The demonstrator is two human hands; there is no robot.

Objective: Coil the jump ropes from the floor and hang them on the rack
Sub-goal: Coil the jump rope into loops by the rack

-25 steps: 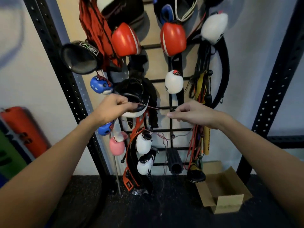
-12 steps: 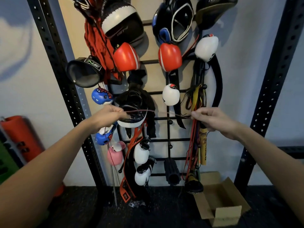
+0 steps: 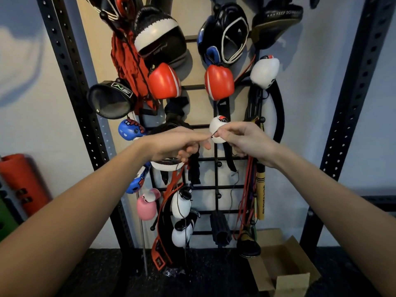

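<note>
Left hand (image 3: 175, 144) grip: thumb and fingers pinching thin jump rope (image 3: 212, 135); loops maybe bunched under palm, not clear. Right hand (image 3: 246, 142) grip: pinching same rope, fingertips almost touching left ones. Rope at picture centre, in front of rack (image 3: 216, 187), not yet on peg. Judgement: coiling step, probably late; next move needs free peg, maybe at 6 o'clock from hands. Readable: "KEEP DOIN" on black pad (image 3: 276, 24) at 1 o'clock; "NS" on mitt (image 3: 111, 99) at 10 o'clock.

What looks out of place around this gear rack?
An open cardboard box lies on the floor at the lower right of the rack, flaps splayed, and a small crumpled scrap lies below the hanging gloves. Both look like leftovers, not stored gear.
</note>
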